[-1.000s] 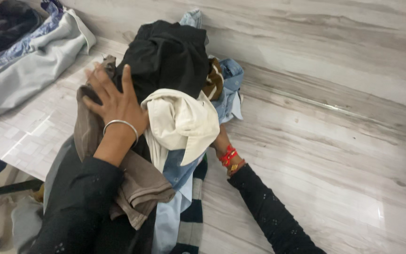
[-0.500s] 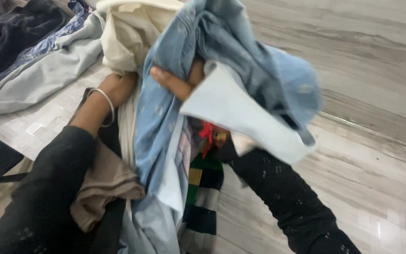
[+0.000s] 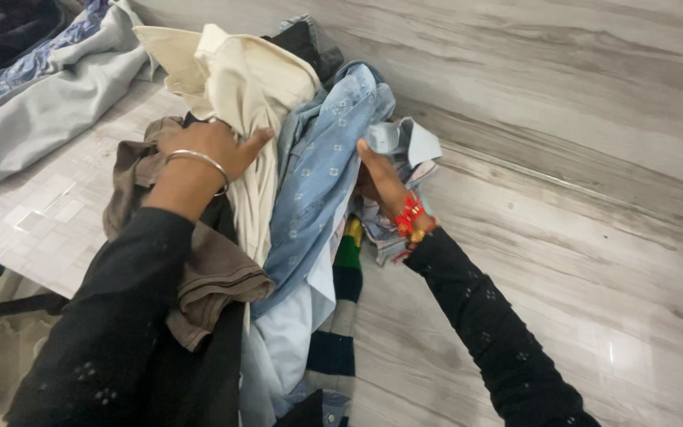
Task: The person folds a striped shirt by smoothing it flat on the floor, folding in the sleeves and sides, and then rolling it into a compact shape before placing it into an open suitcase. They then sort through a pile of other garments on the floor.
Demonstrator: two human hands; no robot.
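Gripping a cream shirt (image 3: 239, 87) near the top of a heap of clothes, the left hand (image 3: 211, 146) has its fingers closed into the pale cloth, thumb pointing right, a silver bangle (image 3: 199, 162) on the wrist. Just to the right, the right hand (image 3: 377, 178) reaches into a light blue patterned shirt (image 3: 318, 174); its thumb lies against the blue fabric, but the other fingers are buried in the folds, so I cannot tell whether they are clamped. Red and gold bangles (image 3: 409, 217) ring that wrist. A brown garment (image 3: 215, 273) drapes over the near left of the heap beside the black sleeve, and a striped green and dark piece (image 3: 333, 332) hangs below the blue shirt. Far left on the grey wood-look floor (image 3: 579, 237), a grey garment (image 3: 41, 119) lies apart.
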